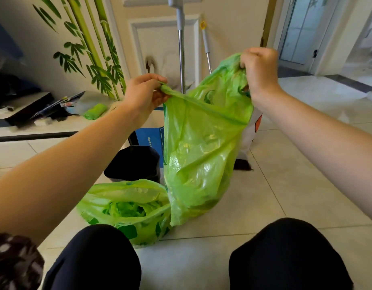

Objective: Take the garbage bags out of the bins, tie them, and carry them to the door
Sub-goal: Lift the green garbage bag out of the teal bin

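Left hand point(144, 92): fingers pinching one top edge of a green garbage bag point(202, 147), pulled taut. Right hand point(259, 70): fingers closed round the opposite top edge, held higher. Bag hangs between both hands above the tiled floor point(285, 185), its bottom near the floor. Second green bag point(126, 208), open-mouthed, just beside it on the floor. Black bin point(135, 164) behind. Mop handle point(181, 55) against the door point(160, 49). Knees point(289, 254) in foreground

Pale tiled floor point(285, 185) carries an open green garbage bag point(126, 208) at lower centre, black bin point(135, 164) behind it.
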A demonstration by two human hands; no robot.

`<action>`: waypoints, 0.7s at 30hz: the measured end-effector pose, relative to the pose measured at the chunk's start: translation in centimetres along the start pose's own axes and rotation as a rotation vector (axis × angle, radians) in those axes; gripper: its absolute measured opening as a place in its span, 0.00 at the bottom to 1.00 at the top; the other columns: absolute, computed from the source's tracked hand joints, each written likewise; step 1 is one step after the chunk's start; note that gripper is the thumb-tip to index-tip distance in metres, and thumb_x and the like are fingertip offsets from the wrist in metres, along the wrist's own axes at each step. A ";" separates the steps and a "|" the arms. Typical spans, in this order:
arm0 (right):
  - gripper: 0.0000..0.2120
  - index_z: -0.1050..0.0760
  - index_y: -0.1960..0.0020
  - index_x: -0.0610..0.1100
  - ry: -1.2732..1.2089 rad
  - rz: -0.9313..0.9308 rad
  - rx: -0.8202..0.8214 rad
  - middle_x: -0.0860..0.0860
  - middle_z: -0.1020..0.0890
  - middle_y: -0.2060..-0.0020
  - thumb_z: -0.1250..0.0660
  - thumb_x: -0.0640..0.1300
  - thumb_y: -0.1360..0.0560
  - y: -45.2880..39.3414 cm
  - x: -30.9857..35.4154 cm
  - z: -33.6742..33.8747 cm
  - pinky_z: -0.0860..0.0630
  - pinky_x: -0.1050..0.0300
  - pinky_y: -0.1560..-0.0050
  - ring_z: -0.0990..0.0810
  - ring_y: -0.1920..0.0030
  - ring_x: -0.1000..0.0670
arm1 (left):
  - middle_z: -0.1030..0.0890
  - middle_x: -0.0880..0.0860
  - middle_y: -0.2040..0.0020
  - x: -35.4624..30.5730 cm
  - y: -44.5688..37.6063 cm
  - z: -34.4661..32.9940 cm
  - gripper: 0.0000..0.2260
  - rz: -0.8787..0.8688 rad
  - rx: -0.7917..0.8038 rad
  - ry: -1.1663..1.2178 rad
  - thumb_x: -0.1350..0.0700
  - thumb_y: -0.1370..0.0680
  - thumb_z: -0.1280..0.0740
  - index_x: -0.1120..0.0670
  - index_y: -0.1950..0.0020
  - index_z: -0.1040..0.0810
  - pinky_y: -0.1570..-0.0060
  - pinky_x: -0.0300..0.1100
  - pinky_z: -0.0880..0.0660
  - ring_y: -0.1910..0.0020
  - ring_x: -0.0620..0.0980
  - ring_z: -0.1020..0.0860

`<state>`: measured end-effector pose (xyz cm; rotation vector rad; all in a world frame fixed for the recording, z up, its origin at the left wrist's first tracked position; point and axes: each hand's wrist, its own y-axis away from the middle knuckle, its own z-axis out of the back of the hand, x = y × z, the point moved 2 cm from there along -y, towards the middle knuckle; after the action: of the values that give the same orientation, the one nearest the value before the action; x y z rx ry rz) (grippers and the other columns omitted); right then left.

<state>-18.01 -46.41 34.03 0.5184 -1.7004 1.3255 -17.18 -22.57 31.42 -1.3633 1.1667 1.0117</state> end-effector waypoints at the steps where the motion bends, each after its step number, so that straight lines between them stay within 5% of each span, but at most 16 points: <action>1: 0.17 0.44 0.76 0.47 0.009 -0.003 0.020 0.57 0.46 0.80 0.41 0.32 0.38 0.6 -0.1 0.1 0.51 0.59 0.72 0.47 0.74 0.54 | 0.24 0.54 0.68 0.7 0.3 -0.1 0.14 0.020 -0.003 -0.008 0.69 0.23 0.44 0.58 0.62 0.24 0.63 0.39 0.22 0.70 0.49 0.22; 7: 0.19 0.42 0.80 0.50 0.128 -0.110 0.171 0.57 0.45 0.84 0.41 0.32 0.37 4.6 -4.2 0.6 0.49 0.62 0.76 0.46 0.78 0.57 | 0.23 0.54 0.70 7.2 1.2 0.2 0.14 0.157 -0.026 -0.083 0.68 0.22 0.42 0.57 0.63 0.23 0.70 0.36 0.22 0.75 0.45 0.23; 10: 0.12 0.39 0.77 0.44 0.280 -0.192 0.197 0.56 0.43 0.83 0.40 0.38 0.38 6.3 -8.3 1.6 0.48 0.59 0.73 0.43 0.76 0.54 | 0.23 0.55 0.67 11.4 1.2 1.4 0.12 0.259 -0.049 -0.178 0.66 0.22 0.40 0.57 0.63 0.22 0.71 0.36 0.23 0.74 0.46 0.22; 16: 0.11 0.31 0.72 0.39 0.618 -0.350 0.338 0.42 0.36 0.75 0.39 0.36 0.31 9.3 -15.8 4.0 0.41 0.57 0.69 0.36 0.71 0.48 | 0.23 0.59 0.67 18.1 1.2 5.1 0.09 0.494 -0.105 -0.379 0.66 0.24 0.36 0.61 0.64 0.21 0.68 0.41 0.20 0.69 0.53 0.22; 21: 0.11 0.23 0.66 0.39 0.700 -0.659 0.406 0.42 0.22 0.73 0.40 0.39 0.29 11.6 -20.8 5.5 0.28 0.62 0.78 0.23 0.78 0.48 | 0.22 0.61 0.72 21.3 2.6 8.8 0.08 0.652 0.152 -0.693 0.68 0.23 0.39 0.63 0.57 0.22 0.81 0.35 0.28 0.82 0.48 0.25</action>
<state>-18.32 -51.47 10.07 0.6676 -0.6054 1.1532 -15.83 -16.35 9.10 -0.4129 1.1169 1.6445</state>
